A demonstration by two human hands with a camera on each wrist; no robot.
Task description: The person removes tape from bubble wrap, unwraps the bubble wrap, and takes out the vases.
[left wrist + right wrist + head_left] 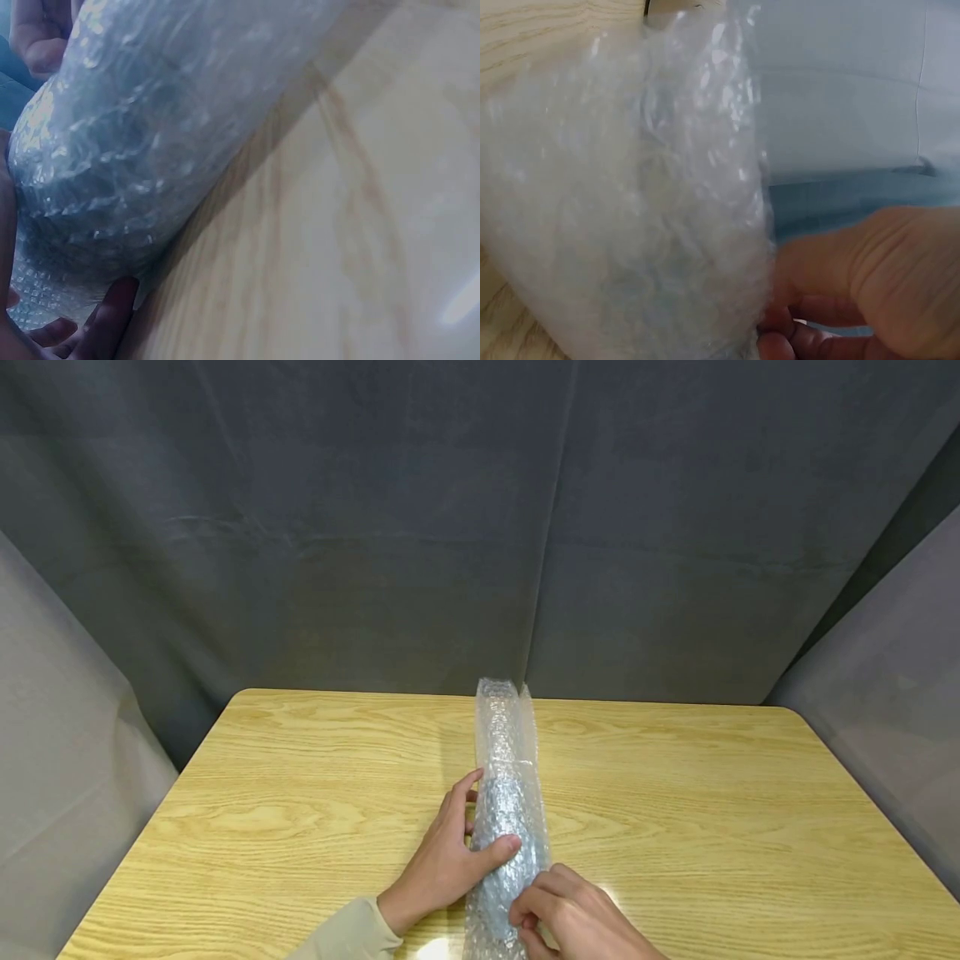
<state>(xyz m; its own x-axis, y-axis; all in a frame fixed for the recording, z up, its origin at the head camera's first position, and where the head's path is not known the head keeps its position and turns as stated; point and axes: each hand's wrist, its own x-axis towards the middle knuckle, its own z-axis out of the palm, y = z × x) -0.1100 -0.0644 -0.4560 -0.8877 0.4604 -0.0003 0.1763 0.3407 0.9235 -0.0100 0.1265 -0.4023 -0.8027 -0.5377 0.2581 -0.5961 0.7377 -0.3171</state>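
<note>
Gripping the bubble wrap (pixel 501 731), the left hand (pixel 446 864) lays its thumb on top, fingers down the left side. Closer to the body, the right hand (pixel 566 914) pinches the edge. A bluish item (pixel 512 810) shows through beside the left thumb, above the tabletop (pixel 315 802).

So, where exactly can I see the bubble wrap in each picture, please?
Head: bubble wrap, lower centre, reaching the bottom edge.
Left wrist: bubble wrap, left side, reaching the top edge.
Right wrist: bubble wrap, across most of the left half.
Shared landmark: the wooden table shows in all three.
</note>
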